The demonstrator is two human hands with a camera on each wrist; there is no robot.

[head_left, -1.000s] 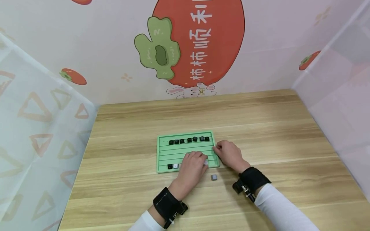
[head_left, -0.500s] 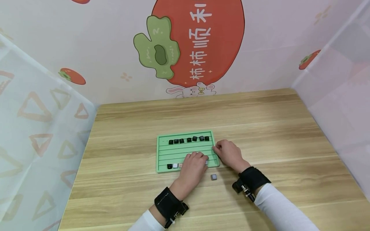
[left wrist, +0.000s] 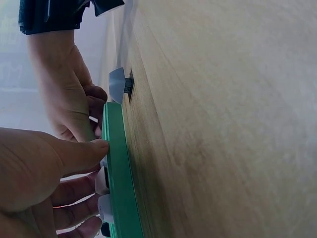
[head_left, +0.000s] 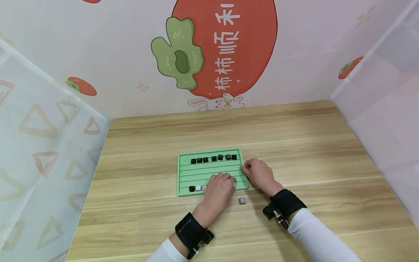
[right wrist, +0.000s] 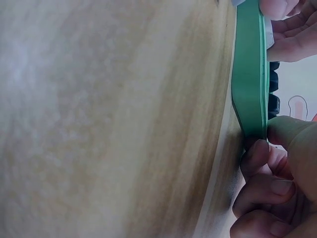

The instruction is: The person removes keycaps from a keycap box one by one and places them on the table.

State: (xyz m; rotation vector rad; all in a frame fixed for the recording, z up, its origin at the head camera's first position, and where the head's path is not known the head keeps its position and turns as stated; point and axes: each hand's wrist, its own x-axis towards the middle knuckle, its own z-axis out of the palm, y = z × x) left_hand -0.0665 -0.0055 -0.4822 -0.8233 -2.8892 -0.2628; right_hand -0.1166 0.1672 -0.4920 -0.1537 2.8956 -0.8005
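Observation:
A green grooved tray [head_left: 209,169] lies on the table, with black keycaps [head_left: 214,158] along its far row. Its near row has a black keycap [head_left: 191,189], a white keycap [head_left: 198,188] and others partly under my left hand [head_left: 219,189]. In the right wrist view, the thumb and a finger of that hand straddle a pale keycap [right wrist: 269,33] at the rim; the left wrist view has the thumb by the tray's near edge. My right hand [head_left: 260,176] grips the tray's right side, thumb on top and curled fingers [right wrist: 260,153] against the outside.
One loose grey keycap [head_left: 242,201] rests on the wooden table [head_left: 147,225], just in front of the tray between the two forearms. Printed cloth walls [head_left: 124,54] stand behind and at both sides of the table.
My left hand has shifted very slightly right, showing a little more of the near row. The right hand, the tray and the loose keycap stay in place.

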